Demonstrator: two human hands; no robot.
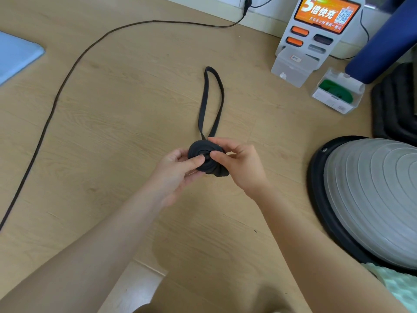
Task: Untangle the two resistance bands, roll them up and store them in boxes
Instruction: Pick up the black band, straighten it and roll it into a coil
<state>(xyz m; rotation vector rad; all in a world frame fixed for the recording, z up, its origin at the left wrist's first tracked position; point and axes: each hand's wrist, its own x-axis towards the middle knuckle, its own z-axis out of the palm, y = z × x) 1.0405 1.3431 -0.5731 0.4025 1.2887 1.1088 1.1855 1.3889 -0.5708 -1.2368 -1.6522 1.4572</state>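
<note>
Both hands hold the black band (206, 160) over the wooden floor (135, 109). The left hand (178, 170) and the right hand (239, 163) pinch its rolled part (a loose loop stretches far away). The green band (336, 90) sits in a clear box (334, 102), far right.

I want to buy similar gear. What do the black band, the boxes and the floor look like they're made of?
Black band: matte rubber or latex, judging by how it coils tightly and lies limp. Boxes: frosted translucent plastic; the green band shows through one. Floor: light wood-grain planks, probably laminate, with a slight sheen.
</note>
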